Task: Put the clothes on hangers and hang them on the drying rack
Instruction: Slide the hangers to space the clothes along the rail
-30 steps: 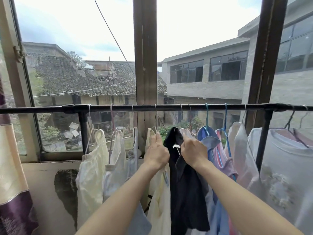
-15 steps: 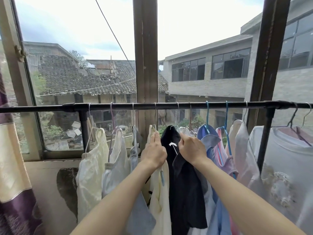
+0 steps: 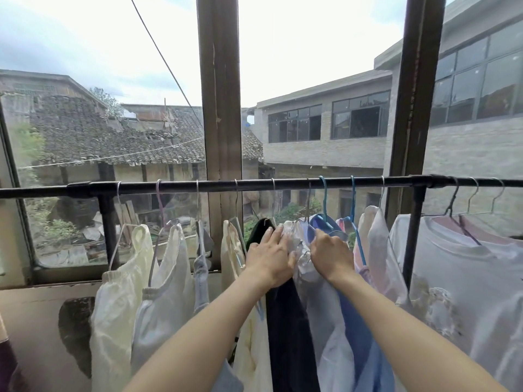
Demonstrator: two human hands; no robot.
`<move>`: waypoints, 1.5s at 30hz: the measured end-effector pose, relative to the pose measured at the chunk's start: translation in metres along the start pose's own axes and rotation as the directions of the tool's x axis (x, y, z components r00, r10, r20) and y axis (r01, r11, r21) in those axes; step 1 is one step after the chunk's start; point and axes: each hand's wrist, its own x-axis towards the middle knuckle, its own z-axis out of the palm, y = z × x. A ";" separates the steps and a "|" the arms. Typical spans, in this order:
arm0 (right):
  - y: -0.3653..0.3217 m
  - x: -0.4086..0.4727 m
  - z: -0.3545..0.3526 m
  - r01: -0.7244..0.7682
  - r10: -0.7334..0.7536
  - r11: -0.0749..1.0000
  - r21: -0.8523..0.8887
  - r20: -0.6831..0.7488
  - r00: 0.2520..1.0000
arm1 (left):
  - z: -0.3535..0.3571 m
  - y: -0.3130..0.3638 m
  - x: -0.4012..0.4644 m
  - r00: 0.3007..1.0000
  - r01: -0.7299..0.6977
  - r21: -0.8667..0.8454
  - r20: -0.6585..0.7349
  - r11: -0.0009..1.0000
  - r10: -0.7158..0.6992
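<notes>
Head view: both hands raised among clothes on drying rack rail (image 3: 283,183). Left hand (image 3: 270,257) lies on dark garment (image 3: 288,321), fingers straight, tips reaching onto pale sheer garment (image 3: 304,256). Right hand (image 3: 331,254) curled round bunched fabric of same pale garment, just beside left hand. Both garments hang from hangers near rail's middle, between cream top (image 3: 230,250) and blue shirt (image 3: 365,349). White t-shirt (image 3: 467,278) hangs far right.
</notes>
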 end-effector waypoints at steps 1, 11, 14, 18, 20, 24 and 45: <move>0.007 0.002 -0.003 -0.019 0.019 1.000 0.007 -0.008 1.000 | 0.000 0.000 0.001 1.000 -0.003 0.005 0.001 1.000 0.003; 0.021 0.002 -0.007 0.063 -0.064 0.998 -0.009 -0.123 0.990 | 0.002 -0.003 0.002 1.000 -0.026 0.031 0.007 0.999 0.026; 0.015 0.001 -0.005 0.093 -0.094 0.996 -0.012 -0.136 0.986 | 0.003 -0.004 0.002 1.000 -0.032 0.022 0.001 0.999 0.032; 0.014 -0.001 -0.005 0.103 -0.103 0.995 -0.006 -0.122 0.987 | 0.004 -0.007 0.001 0.999 -0.034 0.024 -0.003 0.999 0.034; 0.013 -0.001 -0.005 0.103 -0.103 0.995 -0.009 -0.115 0.988 | 0.004 -0.008 0.001 0.999 -0.036 0.023 -0.005 0.999 0.036; 0.012 -0.003 -0.006 0.076 -0.072 0.996 0.056 -0.073 0.995 | 0.005 -0.008 0.001 0.999 -0.038 0.020 0.004 0.999 0.038; 0.134 0.027 -0.034 -0.070 0.061 0.976 0.206 0.050 0.997 | 0.023 0.102 0.036 0.983 0.183 -0.088 0.004 0.979 -0.184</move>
